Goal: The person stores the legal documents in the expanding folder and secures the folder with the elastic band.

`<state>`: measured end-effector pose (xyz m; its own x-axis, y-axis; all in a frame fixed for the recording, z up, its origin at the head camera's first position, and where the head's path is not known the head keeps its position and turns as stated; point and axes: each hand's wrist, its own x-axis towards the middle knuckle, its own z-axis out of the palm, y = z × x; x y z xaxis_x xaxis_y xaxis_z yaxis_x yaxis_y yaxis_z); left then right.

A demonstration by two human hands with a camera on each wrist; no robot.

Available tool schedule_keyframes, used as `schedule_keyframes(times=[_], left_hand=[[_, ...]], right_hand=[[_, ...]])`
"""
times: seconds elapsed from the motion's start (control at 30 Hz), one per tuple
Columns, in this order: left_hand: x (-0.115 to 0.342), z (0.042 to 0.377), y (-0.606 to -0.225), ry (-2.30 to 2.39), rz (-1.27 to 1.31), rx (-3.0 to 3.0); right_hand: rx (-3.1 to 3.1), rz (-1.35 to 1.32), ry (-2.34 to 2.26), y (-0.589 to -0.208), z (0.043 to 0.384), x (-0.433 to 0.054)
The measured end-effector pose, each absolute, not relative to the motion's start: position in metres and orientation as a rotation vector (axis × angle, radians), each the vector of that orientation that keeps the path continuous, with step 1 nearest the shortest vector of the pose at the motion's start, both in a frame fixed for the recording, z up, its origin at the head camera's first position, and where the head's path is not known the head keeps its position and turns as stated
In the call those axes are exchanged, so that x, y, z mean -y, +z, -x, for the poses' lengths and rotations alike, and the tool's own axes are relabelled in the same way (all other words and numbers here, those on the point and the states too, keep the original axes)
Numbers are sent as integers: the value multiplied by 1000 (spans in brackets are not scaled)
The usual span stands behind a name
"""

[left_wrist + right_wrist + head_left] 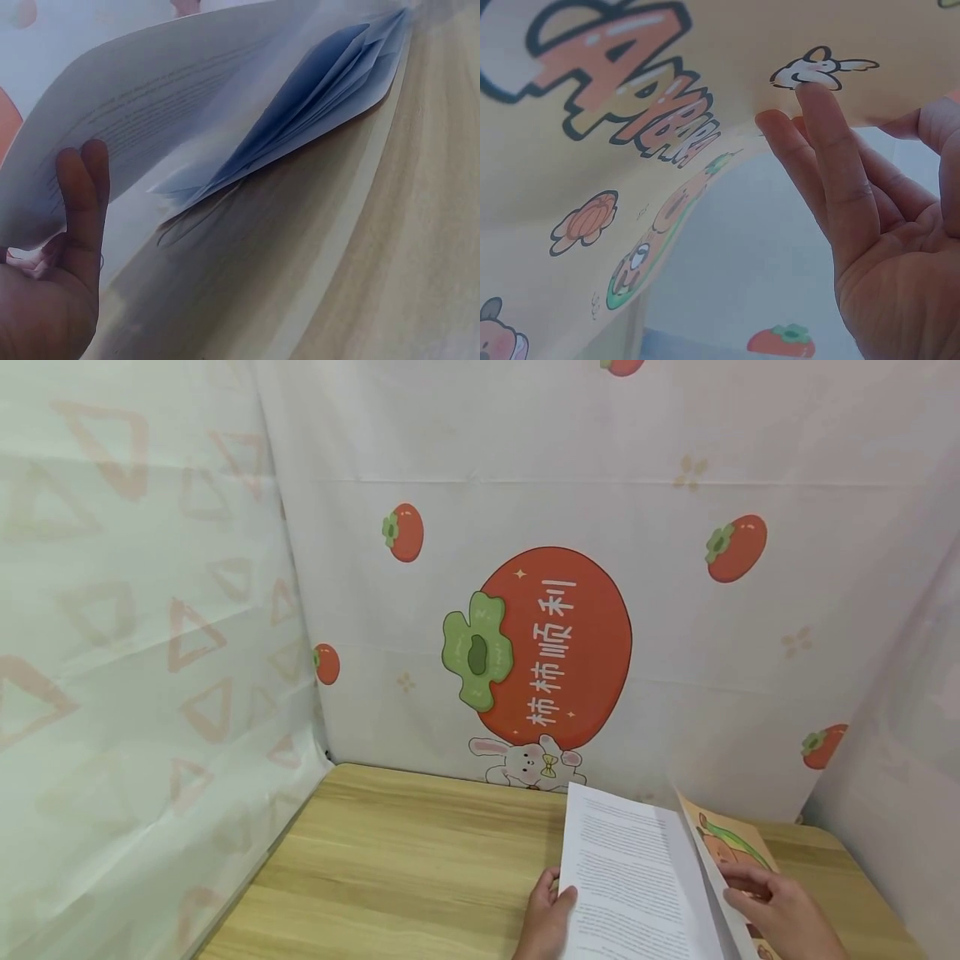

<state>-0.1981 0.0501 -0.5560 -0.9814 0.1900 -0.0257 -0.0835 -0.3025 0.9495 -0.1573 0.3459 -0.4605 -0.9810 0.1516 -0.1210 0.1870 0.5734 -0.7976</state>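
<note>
My left hand [546,917] pinches the left edge of a white printed sheet [626,868], thumb on the front and fingers behind. On the other side, my right hand [783,910] grips a folder-like cover [738,839] with orange cartoon print, its thumb on the inner side. Cartoon lettering [622,67] and animal drawings fill the outer face in the right wrist view. The sheet stands tilted beside the raised cover. Several bluish-white layers [315,97] fan out beyond the sheet in the left wrist view, and a thin cord loop [191,225] hangs at their lower edge.
A wood-grain table [397,860] lies beneath the hands and extends to the left. White cloth with printed persimmons [555,647] hangs along its back edge. Another cloth with triangle shapes [198,631] borders the left side, and a pale cloth [892,752] the right.
</note>
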Motion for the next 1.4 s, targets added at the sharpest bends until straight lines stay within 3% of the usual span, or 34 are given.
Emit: schedule_keyframes(times=[0.4,1.4], left_hand=[[-58,205,-548,2408,-22,-1660],[-91,197,-551,2254,-194,-1803]], right_hand=[[-2733,-321,-1397,-459,159,-343],[-2631,-340,-1476,-460,160,-346]])
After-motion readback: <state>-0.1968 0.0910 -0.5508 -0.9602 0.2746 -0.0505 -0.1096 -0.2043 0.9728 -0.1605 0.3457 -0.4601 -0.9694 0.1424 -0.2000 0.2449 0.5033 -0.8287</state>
